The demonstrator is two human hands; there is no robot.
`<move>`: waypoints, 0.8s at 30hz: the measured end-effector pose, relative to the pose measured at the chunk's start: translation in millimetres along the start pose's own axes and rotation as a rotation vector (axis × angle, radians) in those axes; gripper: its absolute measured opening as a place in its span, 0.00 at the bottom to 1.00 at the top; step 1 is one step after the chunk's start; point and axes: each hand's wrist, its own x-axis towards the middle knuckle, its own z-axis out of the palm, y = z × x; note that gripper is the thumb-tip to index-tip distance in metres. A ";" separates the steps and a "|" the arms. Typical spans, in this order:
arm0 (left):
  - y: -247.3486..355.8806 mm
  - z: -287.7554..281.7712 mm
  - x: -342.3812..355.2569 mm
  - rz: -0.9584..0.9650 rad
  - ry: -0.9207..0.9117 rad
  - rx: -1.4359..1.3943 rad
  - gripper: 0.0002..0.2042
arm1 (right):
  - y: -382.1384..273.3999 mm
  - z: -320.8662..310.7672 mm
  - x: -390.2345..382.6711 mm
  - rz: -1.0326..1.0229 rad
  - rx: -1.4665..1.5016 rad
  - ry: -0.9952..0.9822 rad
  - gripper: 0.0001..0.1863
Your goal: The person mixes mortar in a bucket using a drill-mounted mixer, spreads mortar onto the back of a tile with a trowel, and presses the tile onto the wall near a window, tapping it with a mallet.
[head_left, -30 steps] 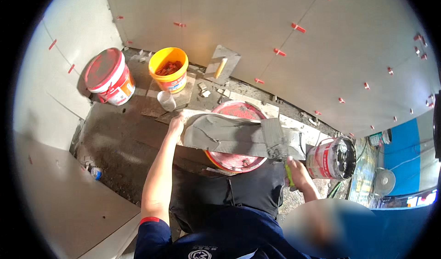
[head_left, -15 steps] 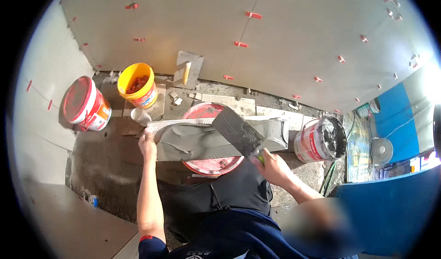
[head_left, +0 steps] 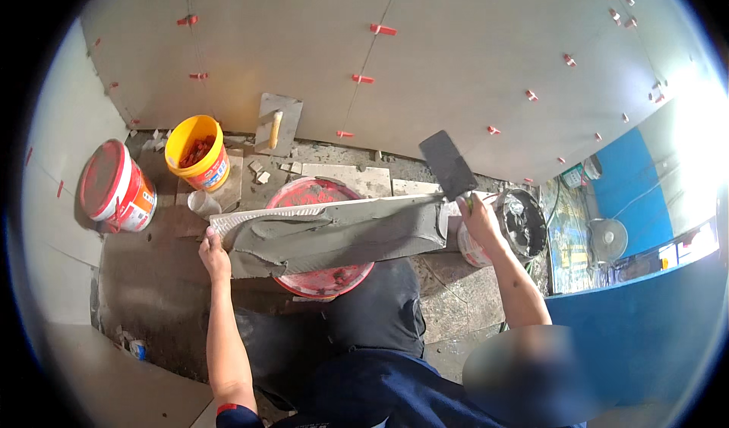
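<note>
Centrally, a long tile (head_left: 334,234) smeared with grey mortar, laid across a red bucket (head_left: 319,276) and steadied at its near-left end by the left hand (head_left: 215,255), fingers curled over the edge. Right hand (head_left: 477,219) clenched around a trowel (head_left: 449,166), blade raised above the tile's right end. Further left, a yellow bucket (head_left: 199,153) and red-lidded tub (head_left: 115,187) on the floor.

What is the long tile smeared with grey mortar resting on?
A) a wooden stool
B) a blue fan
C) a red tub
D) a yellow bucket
C: the mortar-covered tile lies across the red tub, steadied at its end by the left hand; the yellow bucket stands apart, nearer the wall.
</note>
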 end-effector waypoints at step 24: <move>-10.0 0.1 9.7 -0.095 -0.115 -0.157 0.29 | 78.2 86.0 -58.5 0.859 0.754 0.077 0.28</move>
